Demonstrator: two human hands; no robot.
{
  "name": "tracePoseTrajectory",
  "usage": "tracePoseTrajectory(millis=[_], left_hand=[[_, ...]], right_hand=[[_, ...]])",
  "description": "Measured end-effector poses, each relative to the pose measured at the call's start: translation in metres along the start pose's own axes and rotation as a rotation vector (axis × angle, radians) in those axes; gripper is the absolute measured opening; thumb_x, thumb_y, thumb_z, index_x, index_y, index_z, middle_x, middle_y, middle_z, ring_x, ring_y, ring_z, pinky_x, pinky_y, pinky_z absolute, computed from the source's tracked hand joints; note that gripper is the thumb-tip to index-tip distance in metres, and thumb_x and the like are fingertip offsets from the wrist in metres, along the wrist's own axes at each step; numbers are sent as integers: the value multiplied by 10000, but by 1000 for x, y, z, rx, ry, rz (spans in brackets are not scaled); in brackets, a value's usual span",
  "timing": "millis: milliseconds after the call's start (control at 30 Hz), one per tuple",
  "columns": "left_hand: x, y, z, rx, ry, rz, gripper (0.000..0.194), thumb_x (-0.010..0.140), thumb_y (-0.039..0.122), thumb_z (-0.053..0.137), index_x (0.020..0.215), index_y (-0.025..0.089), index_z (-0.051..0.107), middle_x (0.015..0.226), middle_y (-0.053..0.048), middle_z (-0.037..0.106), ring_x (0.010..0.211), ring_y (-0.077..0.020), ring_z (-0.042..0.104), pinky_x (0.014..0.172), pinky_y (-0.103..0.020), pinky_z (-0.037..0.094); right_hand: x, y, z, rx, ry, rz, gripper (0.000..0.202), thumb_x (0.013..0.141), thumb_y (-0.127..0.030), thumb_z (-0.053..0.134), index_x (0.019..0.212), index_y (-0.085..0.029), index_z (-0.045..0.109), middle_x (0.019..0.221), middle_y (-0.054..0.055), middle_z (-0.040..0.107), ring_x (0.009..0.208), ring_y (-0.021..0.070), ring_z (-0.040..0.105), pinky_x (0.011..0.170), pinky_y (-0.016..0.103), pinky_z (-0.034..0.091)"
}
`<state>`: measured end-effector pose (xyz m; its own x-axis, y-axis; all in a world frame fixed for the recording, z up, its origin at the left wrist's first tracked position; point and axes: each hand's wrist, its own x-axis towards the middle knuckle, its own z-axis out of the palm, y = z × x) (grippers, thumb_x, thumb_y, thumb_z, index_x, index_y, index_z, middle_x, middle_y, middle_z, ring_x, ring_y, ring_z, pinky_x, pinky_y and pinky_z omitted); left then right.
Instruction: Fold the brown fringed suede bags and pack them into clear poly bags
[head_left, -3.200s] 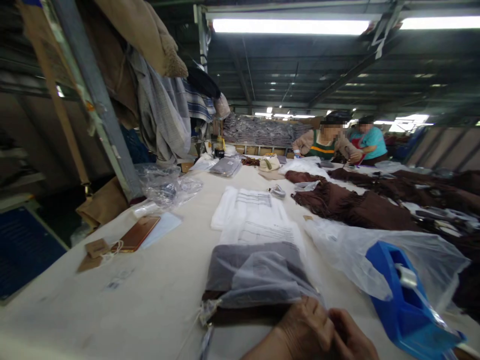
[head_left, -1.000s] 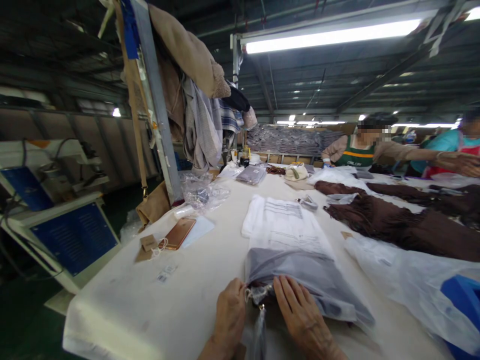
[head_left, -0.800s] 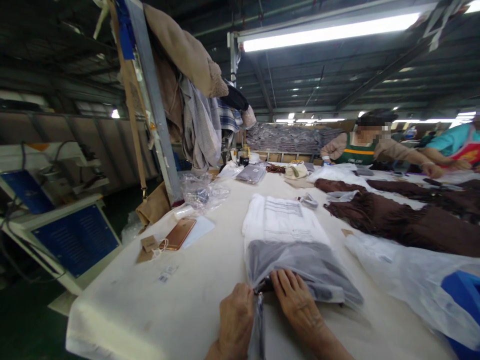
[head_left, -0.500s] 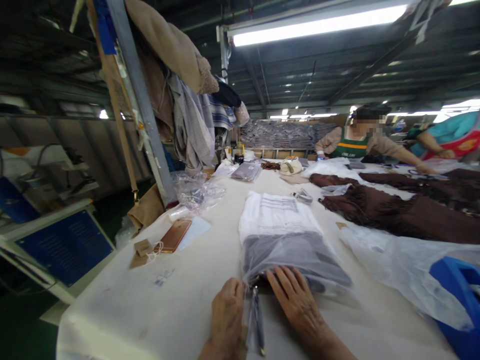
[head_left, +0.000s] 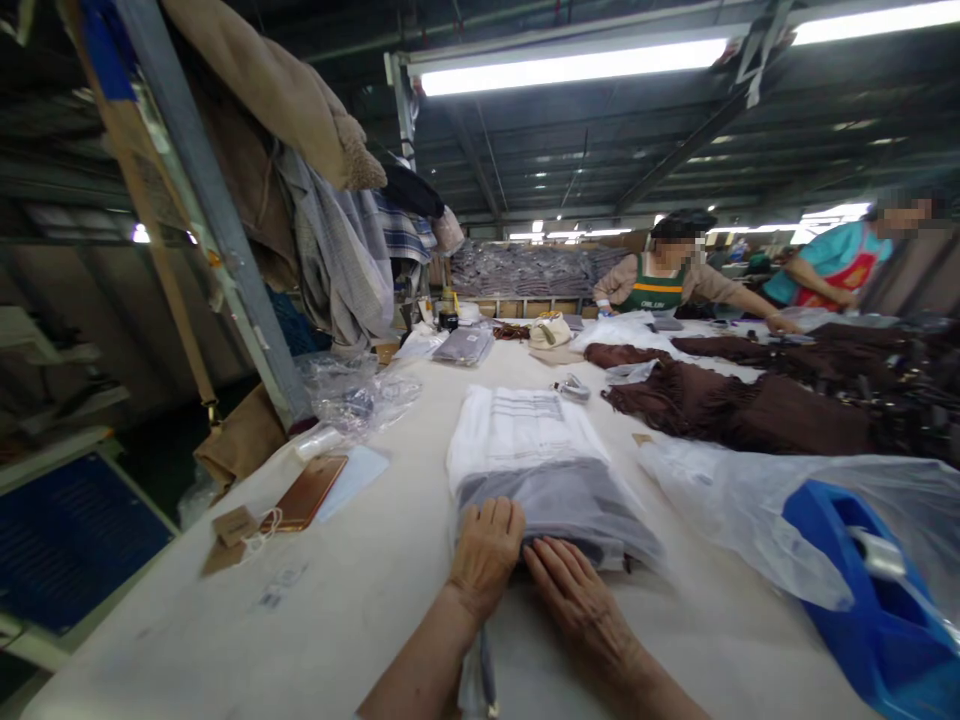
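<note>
A clear plastic bag point(head_left: 517, 420) with printed lines lies on the table, a folded grey cloth point(head_left: 551, 495) inside its near part. My left hand point(head_left: 486, 555) rests on the bag's near left corner, fingers laid over the cloth and thumb hidden. Beside it, my right hand point(head_left: 585, 605) lies with fingers stretched along the bag's near edge. The hands almost meet at the fingertips. A slim dark pen-like thing point(head_left: 487, 670) lies beside my left forearm, partly covered.
Left on the table point(head_left: 360, 580) lie a copper-coloured phone point(head_left: 307, 492), brown tags point(head_left: 234, 527) and crumpled plastic point(head_left: 360, 390). A blue tape dispenser point(head_left: 840, 590) stands right, near brown fringed cloth point(head_left: 750, 405). Across the table, a co-worker in a green apron point(head_left: 660, 288) reaches right.
My left hand has moved from the table beside the bag up onto its near left corner. My right hand stays at the near edge. The view has turned right.
</note>
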<state>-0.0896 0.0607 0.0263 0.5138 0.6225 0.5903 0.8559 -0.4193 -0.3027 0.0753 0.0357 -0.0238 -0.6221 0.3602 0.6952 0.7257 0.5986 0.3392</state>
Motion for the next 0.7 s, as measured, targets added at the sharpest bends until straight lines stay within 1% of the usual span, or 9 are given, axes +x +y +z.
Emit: tracePoseTrajectory(millis=[100,200,267,333,433,533,600,667,700], left_hand=[[9,5,1,-21,10,65,198,869,113,382,947,155,559,802,-50,592,685,-189,543,591,-312,414],[10,9,2,-49,29,80,179,869,113,385,858,164,557,733,-38,567,650,-186,530,580,-310,409],[6,8,1,-64,48,69,196,874,112,369,887,160,558,738,-42,569,653,-185,531,588,-309,414],[1,7,-1,-82,65,53,206,878,120,361,905,158,561,751,-45,576,661,-184,534,598,-310,422],[-9,5,-3,-97,71,12,194,877,130,374,852,163,564,731,-39,578,645,-184,534,587,-312,428],[-23,2,-1,-99,78,-28,192,870,136,396,973,155,557,826,-61,614,731,-198,570,625,-319,453],[-37,-2,1,-164,103,-161,250,872,202,433,1102,152,516,959,-93,625,866,-220,584,706,-342,475],[-51,-8,0,-319,84,-412,320,854,293,481,1144,158,496,1047,-107,617,970,-233,571,798,-366,476],[-57,-12,-1,-426,44,-558,338,835,323,499,1134,164,505,1053,-103,620,981,-232,571,822,-370,473]], right_hand=[[0,2,4,28,11,-21,410,881,-79,270,1166,-68,563,1096,126,629,1100,220,502,910,365,442],[-1,6,4,55,-20,-36,424,866,-64,272,1201,-53,532,1134,140,612,1131,215,487,932,362,433],[-3,9,3,38,-36,-20,420,861,-63,290,1207,-70,528,1116,128,622,1093,210,512,924,364,434],[-5,12,2,3,-61,39,406,853,-68,332,1204,-108,534,1072,109,640,1021,207,550,898,374,442],[-7,14,1,-51,-151,149,411,825,-84,422,1213,-166,530,1050,102,648,957,214,579,863,393,448],[-6,18,0,-104,-178,127,426,805,-109,470,1224,-162,521,1096,134,638,973,231,588,851,394,453],[-4,23,0,-135,-193,70,454,789,-93,475,1238,-143,507,1140,159,622,1004,238,589,841,377,466],[-1,30,0,-155,-219,25,505,760,-51,467,1259,-128,485,1131,170,628,1004,240,601,815,363,489],[0,33,0,-160,-233,10,537,746,-31,459,1276,-122,466,1119,172,635,1000,239,607,804,359,500]])
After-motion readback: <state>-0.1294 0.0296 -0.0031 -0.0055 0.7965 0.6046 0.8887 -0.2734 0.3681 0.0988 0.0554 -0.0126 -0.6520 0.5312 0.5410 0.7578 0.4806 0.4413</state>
